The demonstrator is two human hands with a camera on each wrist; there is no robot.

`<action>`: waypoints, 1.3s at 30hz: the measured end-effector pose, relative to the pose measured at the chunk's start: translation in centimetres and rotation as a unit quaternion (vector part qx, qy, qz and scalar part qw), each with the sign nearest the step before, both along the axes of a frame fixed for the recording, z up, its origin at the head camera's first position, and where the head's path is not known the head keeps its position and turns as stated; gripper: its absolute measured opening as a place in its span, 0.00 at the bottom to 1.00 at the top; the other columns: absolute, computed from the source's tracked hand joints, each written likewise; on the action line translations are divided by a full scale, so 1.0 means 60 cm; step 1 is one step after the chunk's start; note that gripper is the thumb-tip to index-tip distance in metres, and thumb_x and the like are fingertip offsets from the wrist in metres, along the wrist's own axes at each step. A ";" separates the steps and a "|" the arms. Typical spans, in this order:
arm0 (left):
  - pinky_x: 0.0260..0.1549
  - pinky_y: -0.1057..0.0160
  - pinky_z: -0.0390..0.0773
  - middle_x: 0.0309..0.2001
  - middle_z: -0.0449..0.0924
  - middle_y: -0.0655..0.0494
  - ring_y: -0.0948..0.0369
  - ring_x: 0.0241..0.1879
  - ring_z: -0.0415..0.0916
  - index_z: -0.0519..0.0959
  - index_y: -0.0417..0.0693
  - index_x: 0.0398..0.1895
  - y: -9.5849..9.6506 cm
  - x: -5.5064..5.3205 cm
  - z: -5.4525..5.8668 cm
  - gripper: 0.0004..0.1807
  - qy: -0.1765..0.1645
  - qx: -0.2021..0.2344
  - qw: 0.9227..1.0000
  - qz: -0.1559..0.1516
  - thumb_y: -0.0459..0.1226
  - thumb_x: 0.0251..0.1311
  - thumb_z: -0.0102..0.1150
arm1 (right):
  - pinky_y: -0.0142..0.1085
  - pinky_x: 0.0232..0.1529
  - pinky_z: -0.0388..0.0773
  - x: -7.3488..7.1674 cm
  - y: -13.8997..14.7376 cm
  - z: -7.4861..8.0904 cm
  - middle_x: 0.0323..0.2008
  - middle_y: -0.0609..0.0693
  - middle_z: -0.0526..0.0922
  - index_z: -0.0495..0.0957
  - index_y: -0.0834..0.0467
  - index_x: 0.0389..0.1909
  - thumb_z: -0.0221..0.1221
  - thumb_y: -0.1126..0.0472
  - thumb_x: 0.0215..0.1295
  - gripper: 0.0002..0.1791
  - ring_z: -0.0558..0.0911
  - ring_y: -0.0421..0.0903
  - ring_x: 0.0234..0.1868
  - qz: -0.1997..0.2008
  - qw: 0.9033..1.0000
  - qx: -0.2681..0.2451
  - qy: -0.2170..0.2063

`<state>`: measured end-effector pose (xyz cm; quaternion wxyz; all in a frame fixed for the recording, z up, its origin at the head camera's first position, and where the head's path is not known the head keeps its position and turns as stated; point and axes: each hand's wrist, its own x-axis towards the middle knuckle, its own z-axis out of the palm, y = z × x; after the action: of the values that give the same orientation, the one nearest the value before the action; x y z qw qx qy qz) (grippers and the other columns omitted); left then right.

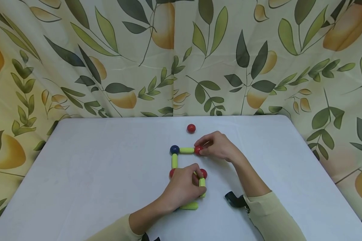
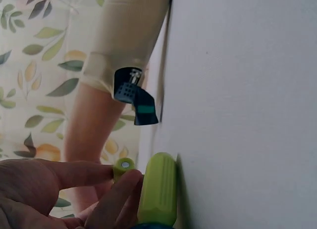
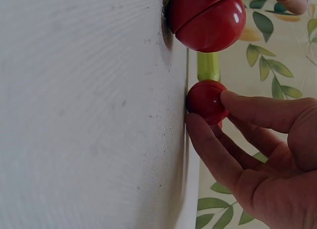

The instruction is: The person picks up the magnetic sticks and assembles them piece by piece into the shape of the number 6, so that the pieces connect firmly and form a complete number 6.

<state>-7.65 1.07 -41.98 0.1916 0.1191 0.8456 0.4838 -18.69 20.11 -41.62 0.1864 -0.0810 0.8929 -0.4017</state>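
My right hand (image 1: 218, 147) pinches a red ball (image 3: 207, 101) between thumb and fingers. That ball touches one end of a light-green rod (image 1: 186, 150), whose other end meets a dark blue ball (image 1: 175, 149). From the blue ball a second green rod (image 1: 174, 161) runs toward me to another red ball (image 1: 171, 173), partly hidden by my left hand (image 1: 184, 185). The left thumb and fingers pinch a green rod (image 1: 202, 186), whose near end (image 2: 125, 165) shows a metal tip. Its far end is at a red ball (image 1: 203, 173). Behind the left hand, part of the structure is hidden.
A further green rod (image 1: 189, 206) lies on the white table (image 1: 108, 174) below my left hand, joined to a mostly hidden blue ball. One loose red ball (image 1: 191, 128) sits near the table's back edge. A leaf-patterned curtain (image 1: 211, 67) hangs behind.
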 end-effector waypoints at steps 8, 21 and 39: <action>0.22 0.70 0.75 0.22 0.76 0.60 0.64 0.23 0.72 0.78 0.46 0.37 0.014 0.006 -0.007 0.13 0.034 -0.037 0.999 -0.005 0.31 0.55 0.75 | 0.35 0.43 0.82 -0.001 0.000 -0.001 0.47 0.55 0.89 0.89 0.57 0.49 0.71 0.65 0.62 0.14 0.84 0.51 0.44 -0.001 1.000 0.000 0.003; 0.23 0.70 0.73 0.26 0.75 0.59 0.63 0.28 0.70 0.79 0.44 0.40 0.022 0.011 -0.009 0.15 0.062 -0.081 0.995 -0.005 0.33 0.55 0.77 | 0.34 0.42 0.82 0.000 -0.001 -0.002 0.47 0.57 0.88 0.89 0.58 0.50 0.72 0.64 0.61 0.15 0.83 0.52 0.45 0.003 1.000 0.001 0.012; 0.23 0.71 0.73 0.25 0.74 0.58 0.63 0.27 0.70 0.79 0.43 0.39 0.023 0.008 -0.004 0.17 0.063 -0.103 0.993 -0.013 0.34 0.53 0.79 | 0.36 0.42 0.83 0.000 0.000 -0.001 0.47 0.55 0.88 0.89 0.56 0.49 0.72 0.65 0.61 0.15 0.83 0.50 0.44 0.002 1.000 0.005 0.010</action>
<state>-7.17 2.44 -42.21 0.1551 0.1403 0.8996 0.3834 -18.72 20.11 -41.70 0.1782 -0.0859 0.8966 -0.3962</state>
